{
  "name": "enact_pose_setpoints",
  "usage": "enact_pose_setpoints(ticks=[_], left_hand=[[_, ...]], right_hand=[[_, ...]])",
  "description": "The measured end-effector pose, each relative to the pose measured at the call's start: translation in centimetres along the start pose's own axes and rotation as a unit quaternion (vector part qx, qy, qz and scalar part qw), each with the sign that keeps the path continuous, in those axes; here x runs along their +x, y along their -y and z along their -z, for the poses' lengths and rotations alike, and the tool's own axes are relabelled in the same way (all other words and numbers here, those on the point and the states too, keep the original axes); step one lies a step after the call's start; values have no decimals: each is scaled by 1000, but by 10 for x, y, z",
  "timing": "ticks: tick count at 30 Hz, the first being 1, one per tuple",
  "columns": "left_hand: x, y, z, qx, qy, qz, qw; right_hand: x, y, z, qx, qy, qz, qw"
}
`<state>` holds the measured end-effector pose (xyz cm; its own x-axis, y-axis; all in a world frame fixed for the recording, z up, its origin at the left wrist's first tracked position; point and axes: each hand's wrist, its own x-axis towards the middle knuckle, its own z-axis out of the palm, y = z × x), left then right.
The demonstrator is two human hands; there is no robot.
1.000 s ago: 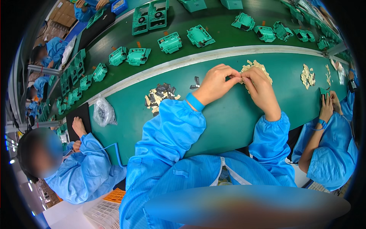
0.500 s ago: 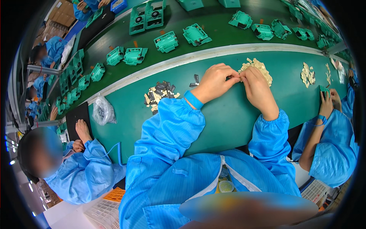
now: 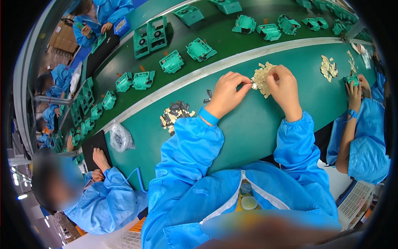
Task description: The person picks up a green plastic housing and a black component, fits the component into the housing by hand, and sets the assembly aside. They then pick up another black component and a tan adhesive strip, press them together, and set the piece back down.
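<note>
My left hand (image 3: 229, 92) and my right hand (image 3: 284, 85) meet over the green worktable (image 3: 248, 128), fingertips pinched together on a small pale part (image 3: 253, 86). Right behind them lies a heap of small beige parts (image 3: 262, 78); my right hand rests against it. A pile of small black and beige pieces (image 3: 176, 114) lies to the left of my left wrist. Both arms are in blue sleeves, and a blue band circles my left wrist.
A dark green conveyor belt (image 3: 215, 31) carries several teal plastic housings (image 3: 199, 49) beyond a pale rail. A person in blue (image 3: 99, 195) sits at my left beside a clear bag (image 3: 120, 139). Another person's hand (image 3: 353, 89) holds a teal part at right, near more beige pieces (image 3: 328, 67).
My hands stay pinched together at the beige heap, barely shifting. The housings on the belt have moved along it.
</note>
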<state>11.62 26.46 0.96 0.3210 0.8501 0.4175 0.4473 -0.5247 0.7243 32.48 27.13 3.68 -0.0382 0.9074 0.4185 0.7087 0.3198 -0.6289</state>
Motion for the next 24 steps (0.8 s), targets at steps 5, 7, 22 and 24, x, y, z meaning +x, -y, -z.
enact_pose_setpoints(ticks=[5, 7, 22, 24], left_hand=[[-1, -9, -5, 135, -69, -66, 986], [2, -12, -7, 189, -85, -90, 974], [0, -39, -15, 328, -166, -156, 917], [-3, -41, -17, 341, -167, -155, 912]], right_hand=[[-1, -16, 0, -71, 4, -54, 996], [-2, -19, 1, -67, 20, -48, 996], [7, 11, 17, 288, 201, -234, 906], [3, 2, 14, 305, 215, -223, 901]])
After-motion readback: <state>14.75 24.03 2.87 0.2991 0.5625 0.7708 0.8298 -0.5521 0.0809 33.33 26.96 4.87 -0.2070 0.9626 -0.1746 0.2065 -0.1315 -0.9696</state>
